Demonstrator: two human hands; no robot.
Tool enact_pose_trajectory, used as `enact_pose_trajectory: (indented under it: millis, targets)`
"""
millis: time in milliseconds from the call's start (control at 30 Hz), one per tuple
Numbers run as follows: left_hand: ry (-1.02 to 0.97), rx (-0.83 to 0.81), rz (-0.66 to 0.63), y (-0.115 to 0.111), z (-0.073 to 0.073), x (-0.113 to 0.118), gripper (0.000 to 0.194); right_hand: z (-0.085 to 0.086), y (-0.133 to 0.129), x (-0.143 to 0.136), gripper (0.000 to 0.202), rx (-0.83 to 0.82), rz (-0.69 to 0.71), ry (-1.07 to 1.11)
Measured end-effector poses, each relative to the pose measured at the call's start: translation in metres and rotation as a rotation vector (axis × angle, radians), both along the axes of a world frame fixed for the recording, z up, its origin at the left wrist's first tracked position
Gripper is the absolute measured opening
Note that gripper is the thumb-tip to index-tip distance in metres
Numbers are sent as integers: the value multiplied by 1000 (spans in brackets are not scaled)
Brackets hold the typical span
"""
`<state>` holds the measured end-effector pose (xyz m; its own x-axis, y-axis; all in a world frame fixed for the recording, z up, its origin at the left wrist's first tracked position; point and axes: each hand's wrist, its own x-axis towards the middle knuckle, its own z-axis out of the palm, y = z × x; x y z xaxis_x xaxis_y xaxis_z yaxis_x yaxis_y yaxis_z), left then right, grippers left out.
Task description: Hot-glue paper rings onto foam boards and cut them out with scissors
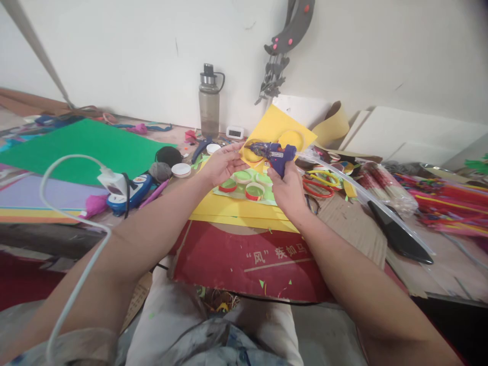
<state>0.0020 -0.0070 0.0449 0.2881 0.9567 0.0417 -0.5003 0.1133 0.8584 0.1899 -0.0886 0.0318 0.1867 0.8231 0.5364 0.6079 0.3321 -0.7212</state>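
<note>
1. The red board (217,259) is lying nearest the body, its far part being covered by yellow sheets (236,208).
2. Above the far part of the red board, a yellow card (272,121) is being held up at a tilt; 2 round yellow forms (292,139) are showing on its face.
3. By the left hand (227,163), the card's left edge is being pinched between thumb and fingers, above the red board's far part.
4. By the right hand (288,190), a blue glue gun (281,158) is being gripped at its handle, also above the red board. The nozzle is being aimed leftward across the lower-left form; whether contact is being made or the trigger pressed cannot be told.
5. Over the red board's far part, a light-green sheet (272,195) is lying on the yellow sheets, at least 3 rings (254,191) being borne on it.
6. Beyond the red board's right half, scissors (322,186) are lying; beyond its left half, a bottle (209,109) is standing upright.
7. Judged from the pose, glue is being applied to the lower-left form.
8. For the next move, a steady card is being called for, with the hot tip being kept clear of the left fingertips.
</note>
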Motion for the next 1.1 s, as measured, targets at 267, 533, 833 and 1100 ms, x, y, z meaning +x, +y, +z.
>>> enact_pose_trajectory:
  millis: [267, 533, 833, 1100]
  targets:
    - [45, 77, -10, 5, 4, -8, 16, 1, -3, 0, 36, -22, 49, -34]
    - [49, 42, 6, 4, 2, -4, 12, 4, -5, -2, 40, -57, -13, -42]
    - [51, 58, -11, -2, 0, -1, 8, -2, 2, 3, 47, 64, -28, -13]
    - [67, 61, 13, 1, 2, -3, 9, -1, -1, 1, 44, -10, -13, -31]
